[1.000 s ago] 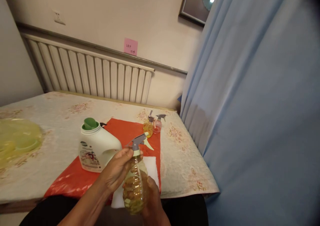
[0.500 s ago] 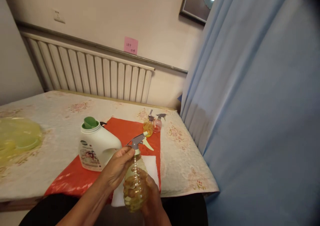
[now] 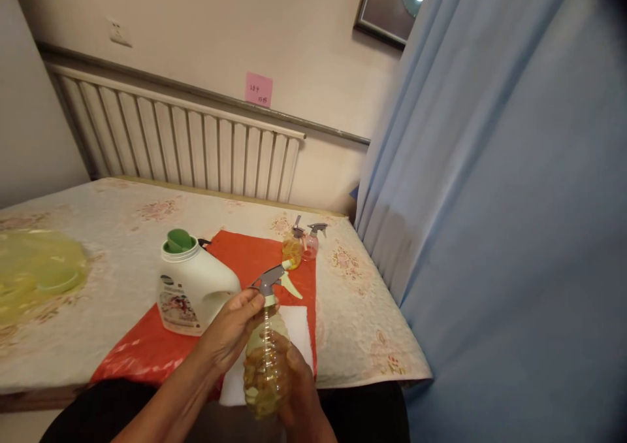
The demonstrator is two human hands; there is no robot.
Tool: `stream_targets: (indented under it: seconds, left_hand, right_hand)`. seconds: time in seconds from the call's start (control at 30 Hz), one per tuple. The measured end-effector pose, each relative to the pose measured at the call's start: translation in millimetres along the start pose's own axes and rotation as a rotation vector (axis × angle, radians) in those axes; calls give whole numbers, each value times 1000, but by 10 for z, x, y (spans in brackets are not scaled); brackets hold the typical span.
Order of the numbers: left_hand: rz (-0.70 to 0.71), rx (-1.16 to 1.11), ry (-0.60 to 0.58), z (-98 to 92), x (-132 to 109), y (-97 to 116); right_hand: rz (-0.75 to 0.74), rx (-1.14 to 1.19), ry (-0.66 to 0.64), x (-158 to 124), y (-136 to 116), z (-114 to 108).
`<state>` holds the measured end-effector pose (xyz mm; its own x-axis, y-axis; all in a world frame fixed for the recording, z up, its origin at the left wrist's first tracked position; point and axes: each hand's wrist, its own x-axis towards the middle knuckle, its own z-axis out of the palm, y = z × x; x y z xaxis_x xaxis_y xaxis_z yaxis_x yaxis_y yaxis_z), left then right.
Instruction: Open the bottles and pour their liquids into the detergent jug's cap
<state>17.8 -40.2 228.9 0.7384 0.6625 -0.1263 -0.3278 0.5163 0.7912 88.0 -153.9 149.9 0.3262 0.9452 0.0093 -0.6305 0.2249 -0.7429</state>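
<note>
A see-through yellow-green spray bottle (image 3: 267,371) with ribbed sides is held nearly upright in front of me, liquid inside it. Its grey trigger head has a pale green lever and nozzle pointing right. My left hand (image 3: 235,325) is closed around the collar just under the head. Lower down, my right hand (image 3: 296,377) grips the body from the right and behind, its fingers showing through the plastic. Behind my left hand stands a white jug (image 3: 196,286) with a green funnel (image 3: 179,241) in its mouth. A white foam sheet (image 3: 298,332) lies under the bottle.
A red sheet (image 3: 245,247) is spread on the flowered bedcover (image 3: 353,312). At its far right stand an orange spray bottle (image 3: 291,252) and a pink one (image 3: 310,247). Yellow plastic (image 3: 44,266) lies far left. A blue curtain (image 3: 480,201) hangs on the right.
The view has shifted very slightly. Both hands keep the same hold on the spray bottle.
</note>
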Motion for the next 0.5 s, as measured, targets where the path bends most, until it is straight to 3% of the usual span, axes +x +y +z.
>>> stream_targets:
  seconds: [0.17,0.37,0.5]
  left_hand:
    - [-5,44,-27,-17,1,-48]
    - [-9,175,-89,-64,43,-148]
    - [114,355,22,-160,71,-158]
  right_hand:
    - [39,-77,-108,-24,-209,26]
    - [63,-387,-106,83,-254,-210]
    - [61,-498,-90,277,-367,-404]
